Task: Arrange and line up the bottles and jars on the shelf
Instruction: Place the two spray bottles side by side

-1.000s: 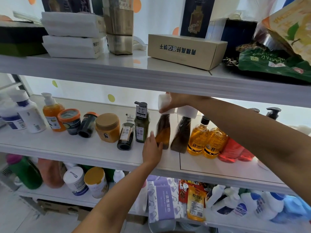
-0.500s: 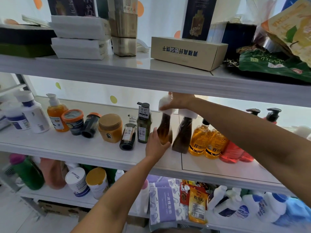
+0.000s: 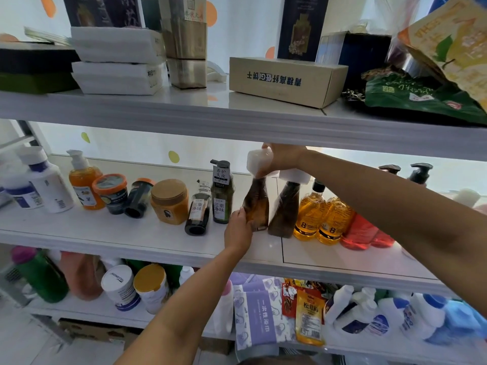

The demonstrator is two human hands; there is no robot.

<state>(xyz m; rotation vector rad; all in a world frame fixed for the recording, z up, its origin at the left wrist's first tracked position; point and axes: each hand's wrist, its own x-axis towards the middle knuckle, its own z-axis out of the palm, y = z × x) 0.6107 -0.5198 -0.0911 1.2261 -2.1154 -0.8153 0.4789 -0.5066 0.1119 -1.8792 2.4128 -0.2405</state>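
while both hands hold it, the brown bottle [image 3: 257,204] with the white cap stands roughly midway along the white middle shelf [image 3: 105,227]. its long axis is near vertical, with the cap up, close under the top shelf [image 3: 184,111]; whether its base rests on the board i cannot tell. the right hand [image 3: 283,156] curls over the cap. the left hand [image 3: 237,230] grips the lower body, fingers wrapped round its left side. just to the right stands a twin brown bottle [image 3: 286,209], then two orange bottles [image 3: 309,217]. to the left a dark green pump bottle [image 3: 222,198] stands upright and a small dark bottle [image 3: 199,214] lies on its side, base toward the camera. behind is a pale wall [image 3: 131,143] with coloured spots, and a cardboard box [image 3: 287,80] sits on the top shelf.
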